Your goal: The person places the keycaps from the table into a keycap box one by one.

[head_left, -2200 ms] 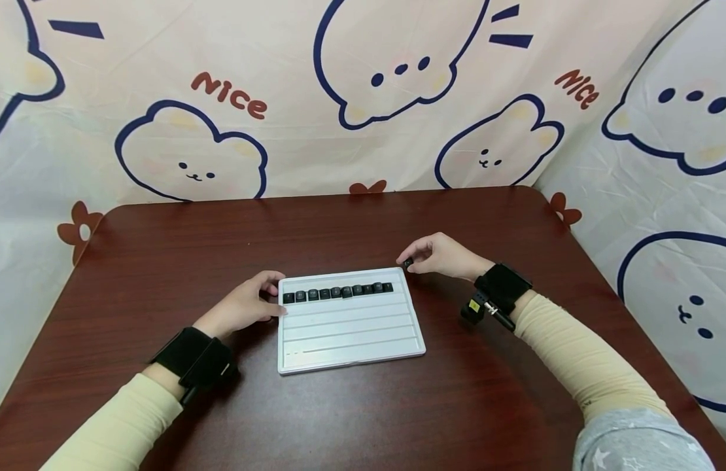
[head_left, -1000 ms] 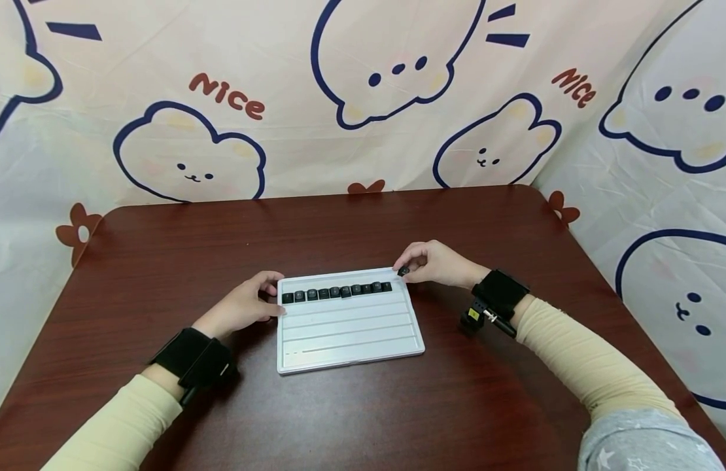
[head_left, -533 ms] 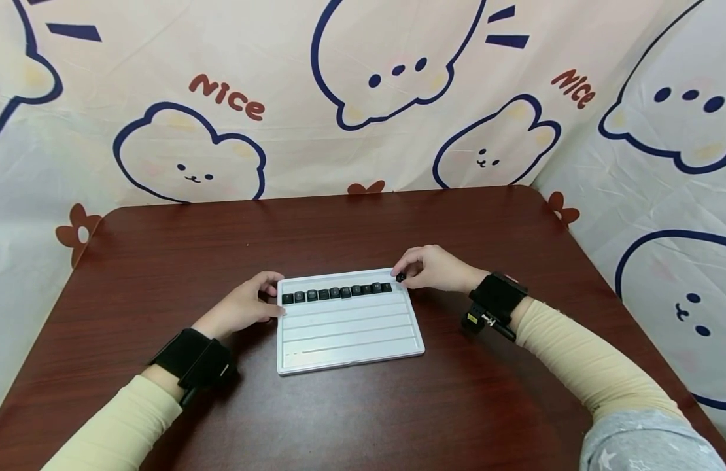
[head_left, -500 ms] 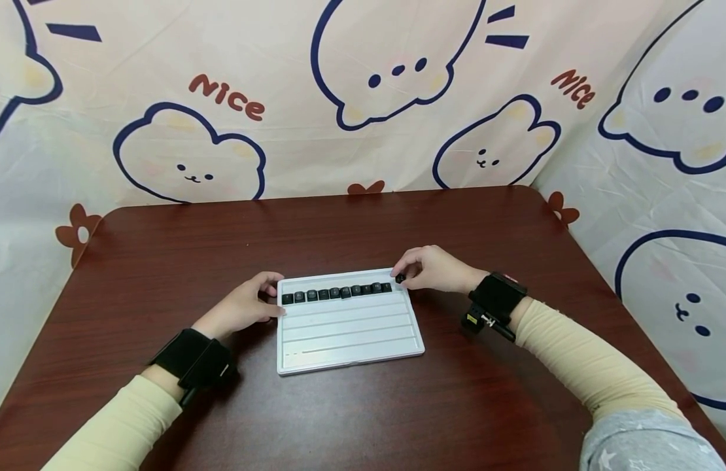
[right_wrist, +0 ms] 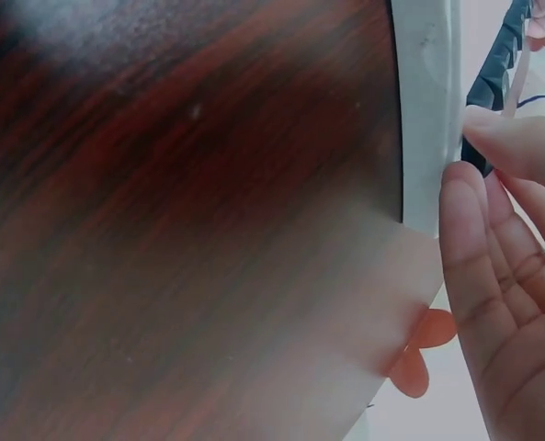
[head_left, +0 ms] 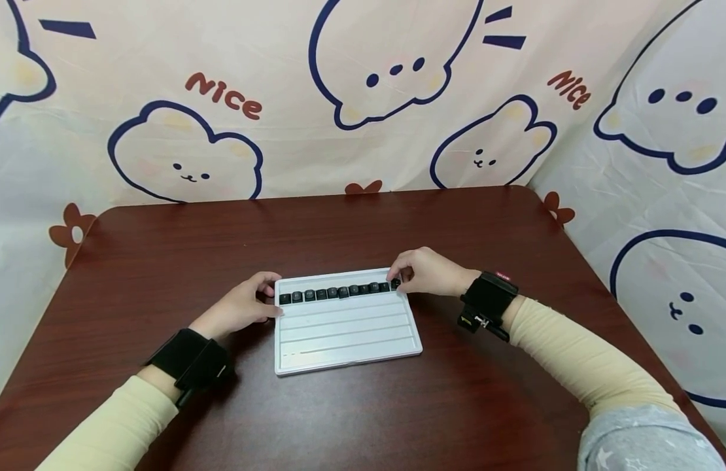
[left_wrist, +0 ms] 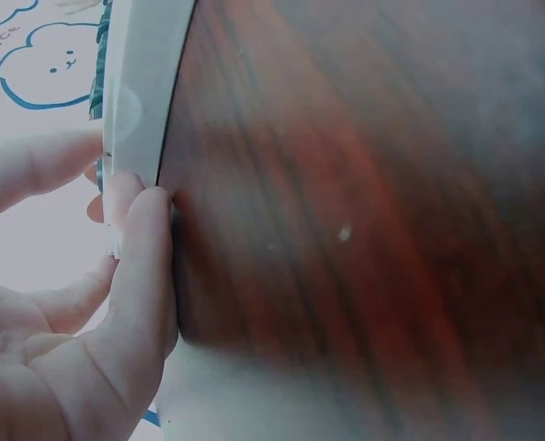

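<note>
A white ridged tray lies on the table, with a row of black keycaps along its upper groove. At the tray's left edge, my left hand holds the rim between thumb and fingers; the left wrist view shows fingertips against the white side wall. My right hand pinches one black keycap between thumb and fingers at the right end of the row, beside the last one. In the right wrist view that keycap is partly covered by the fingertips, just over the tray's rim.
The dark brown wooden table extends around the tray on all sides. A white cloth printed with cartoon bears hangs behind it and along its sides. Lower grooves of the tray run below the keycap row.
My right hand has moved from beyond the tray's upper right corner inward and down, bringing its keycap to the end of the row. The left hand stays at the tray's left edge.
</note>
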Tool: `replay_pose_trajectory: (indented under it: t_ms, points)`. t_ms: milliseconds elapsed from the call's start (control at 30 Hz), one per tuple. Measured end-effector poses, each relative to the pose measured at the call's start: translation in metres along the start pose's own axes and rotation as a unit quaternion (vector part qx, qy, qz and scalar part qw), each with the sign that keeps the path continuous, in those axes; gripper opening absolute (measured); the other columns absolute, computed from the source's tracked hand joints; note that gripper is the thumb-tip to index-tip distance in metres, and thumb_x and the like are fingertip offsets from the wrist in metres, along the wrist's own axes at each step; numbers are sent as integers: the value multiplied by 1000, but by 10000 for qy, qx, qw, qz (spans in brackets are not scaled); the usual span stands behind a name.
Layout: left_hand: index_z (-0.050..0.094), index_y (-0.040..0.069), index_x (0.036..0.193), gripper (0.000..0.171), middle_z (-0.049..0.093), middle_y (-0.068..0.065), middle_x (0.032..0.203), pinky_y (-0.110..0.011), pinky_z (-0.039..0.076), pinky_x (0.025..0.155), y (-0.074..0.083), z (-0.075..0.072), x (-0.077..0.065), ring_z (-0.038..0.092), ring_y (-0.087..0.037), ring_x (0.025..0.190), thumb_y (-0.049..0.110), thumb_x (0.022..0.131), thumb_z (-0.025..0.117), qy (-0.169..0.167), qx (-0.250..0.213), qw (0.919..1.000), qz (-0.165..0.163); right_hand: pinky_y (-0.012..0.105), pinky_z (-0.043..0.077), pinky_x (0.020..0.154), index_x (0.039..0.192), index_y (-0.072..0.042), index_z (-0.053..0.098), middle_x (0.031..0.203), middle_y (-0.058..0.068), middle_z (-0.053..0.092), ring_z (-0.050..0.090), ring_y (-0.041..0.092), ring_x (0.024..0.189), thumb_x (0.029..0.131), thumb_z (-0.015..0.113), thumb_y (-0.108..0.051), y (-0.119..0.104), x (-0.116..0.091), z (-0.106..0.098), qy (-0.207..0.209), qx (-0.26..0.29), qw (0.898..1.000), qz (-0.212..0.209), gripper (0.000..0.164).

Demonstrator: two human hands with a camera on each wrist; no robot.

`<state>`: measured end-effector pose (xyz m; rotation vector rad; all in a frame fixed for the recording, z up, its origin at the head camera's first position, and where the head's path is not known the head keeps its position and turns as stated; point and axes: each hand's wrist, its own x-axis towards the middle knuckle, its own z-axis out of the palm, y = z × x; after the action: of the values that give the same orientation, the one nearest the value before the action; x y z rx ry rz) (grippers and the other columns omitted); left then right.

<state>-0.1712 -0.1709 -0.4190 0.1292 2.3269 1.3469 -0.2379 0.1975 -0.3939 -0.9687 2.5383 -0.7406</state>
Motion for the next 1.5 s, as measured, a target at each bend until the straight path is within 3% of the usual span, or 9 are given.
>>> replay_pose_trajectory:
  t_ms: [667,1500]
  points:
    - [44,-5,144,62,48,-21,118,-32,53,72,0,-1,0,54,-29,94,2,90,74,39,-22,10000,79,29,49,67,99,-9,79,88,-2,69,57,14,76,83,83,-1,-7,6,-1,-64,-260,9993,264,18]
    - [44,-6,143,62,48,-22,118,-32,53,71,-1,-1,0,54,-28,93,0,89,73,50,-65,9999,64,29,51,71,101,-8,80,96,0,70,59,14,80,85,82,-3,-4,4,3,8,-367,9990,248,17]
